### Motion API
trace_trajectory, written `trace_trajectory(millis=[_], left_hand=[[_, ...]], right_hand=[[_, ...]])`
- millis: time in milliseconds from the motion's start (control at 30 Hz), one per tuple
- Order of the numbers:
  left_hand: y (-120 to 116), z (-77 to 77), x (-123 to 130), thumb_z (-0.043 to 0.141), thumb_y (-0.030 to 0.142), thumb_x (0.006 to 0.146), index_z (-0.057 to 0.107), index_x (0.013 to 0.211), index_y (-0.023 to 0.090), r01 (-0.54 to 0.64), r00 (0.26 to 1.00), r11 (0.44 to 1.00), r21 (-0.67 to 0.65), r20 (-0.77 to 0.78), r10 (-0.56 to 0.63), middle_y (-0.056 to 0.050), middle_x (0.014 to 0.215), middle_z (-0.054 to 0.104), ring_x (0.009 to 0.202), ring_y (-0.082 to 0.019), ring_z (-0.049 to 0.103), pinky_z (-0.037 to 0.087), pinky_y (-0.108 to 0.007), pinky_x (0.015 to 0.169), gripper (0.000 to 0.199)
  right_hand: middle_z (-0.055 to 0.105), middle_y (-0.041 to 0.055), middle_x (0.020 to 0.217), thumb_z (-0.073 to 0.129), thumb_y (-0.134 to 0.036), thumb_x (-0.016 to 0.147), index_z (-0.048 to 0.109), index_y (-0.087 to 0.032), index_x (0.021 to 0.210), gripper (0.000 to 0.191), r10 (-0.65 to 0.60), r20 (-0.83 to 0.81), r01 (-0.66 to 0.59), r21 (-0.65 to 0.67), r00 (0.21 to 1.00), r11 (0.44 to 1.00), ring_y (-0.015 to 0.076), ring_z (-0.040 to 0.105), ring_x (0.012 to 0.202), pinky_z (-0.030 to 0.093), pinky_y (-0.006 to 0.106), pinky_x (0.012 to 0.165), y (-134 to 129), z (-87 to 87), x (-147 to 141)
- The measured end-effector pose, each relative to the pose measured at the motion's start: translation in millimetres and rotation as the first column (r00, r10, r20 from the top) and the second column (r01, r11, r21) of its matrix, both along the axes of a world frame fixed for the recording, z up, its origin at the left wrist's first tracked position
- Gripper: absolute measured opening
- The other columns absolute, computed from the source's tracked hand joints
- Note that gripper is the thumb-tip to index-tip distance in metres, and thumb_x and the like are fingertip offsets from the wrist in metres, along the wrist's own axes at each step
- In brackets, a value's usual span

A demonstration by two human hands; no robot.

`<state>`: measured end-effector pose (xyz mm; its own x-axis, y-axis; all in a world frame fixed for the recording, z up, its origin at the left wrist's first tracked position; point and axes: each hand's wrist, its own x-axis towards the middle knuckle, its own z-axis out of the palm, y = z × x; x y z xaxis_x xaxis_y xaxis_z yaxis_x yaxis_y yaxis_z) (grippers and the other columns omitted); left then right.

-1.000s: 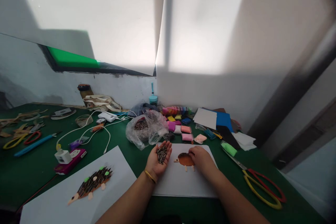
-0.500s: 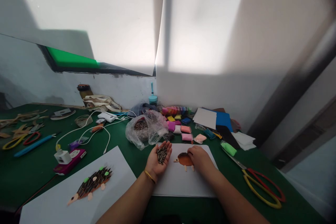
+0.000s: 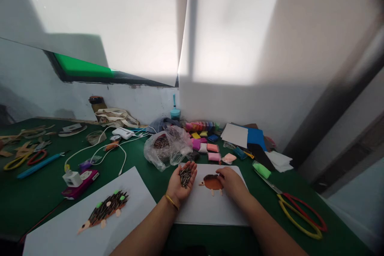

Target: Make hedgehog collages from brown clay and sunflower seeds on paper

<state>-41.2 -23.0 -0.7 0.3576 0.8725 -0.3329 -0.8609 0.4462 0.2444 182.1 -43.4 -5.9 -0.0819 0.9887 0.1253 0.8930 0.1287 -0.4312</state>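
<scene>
My left hand is turned palm up and cupped around a small heap of striped sunflower seeds. Beside it, on a white sheet of paper, lies a brown clay hedgehog with a pale snout and small legs; dark seeds line its upper back. The fingers of my right hand are pinched together at the rear top edge of the hedgehog. Whatever is between those fingertips is too small to make out. A clear plastic bag with more seeds sits behind my left hand.
A second hedgehog, covered in seeds with green and pink dots, is on paper at left. Coloured clay packs lie behind the sheet. Large scissors rest at right, beside green clay. A power strip with white cables stands at left.
My right hand has shifted very slightly to the right, showing a little more of the hedgehog's back. The left hand holds its heap of seeds as before.
</scene>
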Motion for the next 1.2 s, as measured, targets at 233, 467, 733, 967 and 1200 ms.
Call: trace_trajectory(millis=[233,467,733,967,1200], left_hand=[[1.5,-1.9,-0.6,0.042,0.024,0.089,0.060,0.099,0.008,0.010,1.000,1.000,0.008,-0.003,-0.010,-0.016,0.103,0.065,0.106,-0.027,0.059,0.053,-0.037,0.083,0.027],[-1.6,-1.1,0.7,0.041,0.027,0.090,0.060,0.100,0.008,0.036,0.999,0.999,0.003,0.032,-0.036,-0.017,0.105,0.064,0.111,-0.027,0.055,0.051,-0.038,0.086,0.029],[-10.2,-0.1,3.5,0.034,0.032,0.092,0.058,0.105,0.013,0.194,0.976,0.974,0.120,0.082,-0.204,-0.013,0.109,0.063,0.105,-0.024,0.059,0.054,-0.034,0.072,0.034],[-10.0,-4.7,8.1,0.039,0.031,0.091,0.062,0.099,0.012,0.240,0.962,0.962,0.126,0.102,-0.253,-0.006,0.074,0.067,0.060,-0.011,0.063,0.050,-0.019,0.054,0.030],[-9.4,-6.5,8.8,0.039,0.030,0.091,0.061,0.097,0.013,0.237,0.959,0.963,0.125,0.126,-0.253,-0.006,0.076,0.068,0.068,-0.014,0.066,0.053,-0.023,0.061,0.029]], right_hand=[[0.064,0.0074,0.091,0.042,-0.020,0.084,0.069,-0.019,0.092,0.028,0.042,0.027,-0.043,0.037,0.999,0.998,0.0180,0.056,0.087,0.038,0.024,0.077,-2.4,5.8,-7.0],[0.063,0.0084,0.099,0.051,-0.021,0.081,0.065,-0.019,0.103,0.027,0.033,-0.032,-0.028,0.130,0.999,0.991,0.0209,0.054,0.095,0.039,0.028,0.082,-5.6,10.1,-4.8],[0.061,0.0034,0.085,0.053,-0.022,0.083,0.066,-0.023,0.087,0.014,0.312,-0.093,-0.265,0.336,0.945,0.904,0.0172,0.054,0.083,0.040,0.028,0.075,-25.4,33.9,-58.9],[0.062,0.0028,0.093,0.056,-0.016,0.078,0.067,-0.023,0.088,0.016,0.324,0.009,-0.315,0.272,0.946,0.910,0.0174,0.054,0.088,0.040,0.028,0.078,-13.4,37.6,-85.9],[0.062,0.0029,0.088,0.049,-0.019,0.083,0.062,-0.021,0.081,0.013,0.291,-0.086,-0.246,0.344,0.953,0.906,0.0159,0.055,0.083,0.040,0.026,0.073,-16.0,44.6,-85.5]])
